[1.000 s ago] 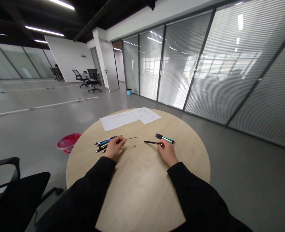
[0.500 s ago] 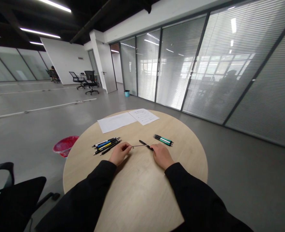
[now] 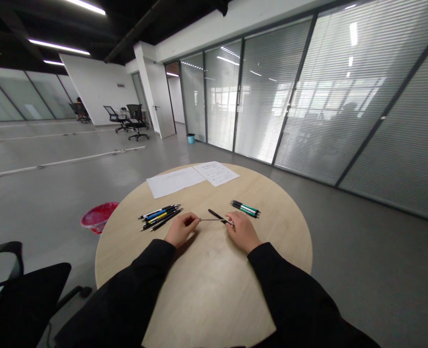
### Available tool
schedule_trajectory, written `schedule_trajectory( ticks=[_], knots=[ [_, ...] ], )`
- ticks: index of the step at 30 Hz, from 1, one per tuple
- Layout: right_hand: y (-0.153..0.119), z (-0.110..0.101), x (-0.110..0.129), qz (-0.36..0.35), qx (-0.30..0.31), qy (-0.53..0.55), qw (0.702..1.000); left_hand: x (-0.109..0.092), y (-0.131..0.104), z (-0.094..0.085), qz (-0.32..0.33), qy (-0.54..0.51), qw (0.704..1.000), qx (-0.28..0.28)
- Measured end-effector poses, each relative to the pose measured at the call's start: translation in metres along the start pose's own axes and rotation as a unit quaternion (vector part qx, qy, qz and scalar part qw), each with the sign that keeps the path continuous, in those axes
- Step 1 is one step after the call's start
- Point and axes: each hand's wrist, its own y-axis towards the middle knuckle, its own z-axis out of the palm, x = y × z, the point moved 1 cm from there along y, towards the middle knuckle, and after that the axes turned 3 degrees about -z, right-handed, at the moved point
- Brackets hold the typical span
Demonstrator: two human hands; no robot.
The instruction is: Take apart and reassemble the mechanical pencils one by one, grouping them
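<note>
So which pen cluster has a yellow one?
The cluster of pens beside the left hand; the green-and-black pens near the right hand show none.

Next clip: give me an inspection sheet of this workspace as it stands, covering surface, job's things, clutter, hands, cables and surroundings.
Surface: round wooden table, pale top.
Job's things: thin refill spanning between the two hands; black pen barrel at the right hand.
Clutter: bunch of pens to the left; smaller group of pens to the right; two paper sheets at the far edge.
Hands: left hand pinches the refill's end; right hand closed on the pen barrel.
Cables: nothing seen.
Surroundings: red bin on the floor, black chair at left, glass partitions with blinds.
</note>
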Motion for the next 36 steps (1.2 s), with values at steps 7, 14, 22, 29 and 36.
schedule_trajectory(
  ticks=[7, 14, 22, 29, 36],
  knots=[
    [0.0, 0.001, 0.006, -0.015, 0.003, 0.022, 1.0, 0.003, 0.001, 0.005, 0.004, -0.044, 0.999, 0.017],
    [0.0, -0.001, 0.003, -0.007, 0.011, 0.003, 1.0, 0.008, 0.003, 0.001, -0.009, -0.068, 0.998, -0.001],
    [0.0, -0.001, 0.001, 0.033, -0.031, -0.081, 0.996, 0.012, 0.004, -0.008, 0.006, 0.066, 0.997, -0.037],
    [-0.003, 0.01, 0.025, 0.064, 0.014, -0.146, 0.987, -0.003, -0.004, 0.01, 0.096, 0.165, 0.98, 0.061],
    [-0.003, 0.012, 0.03, 0.061, 0.052, -0.175, 0.981, -0.004, -0.005, 0.012, 0.1, 0.207, 0.971, 0.072]
  ],
)
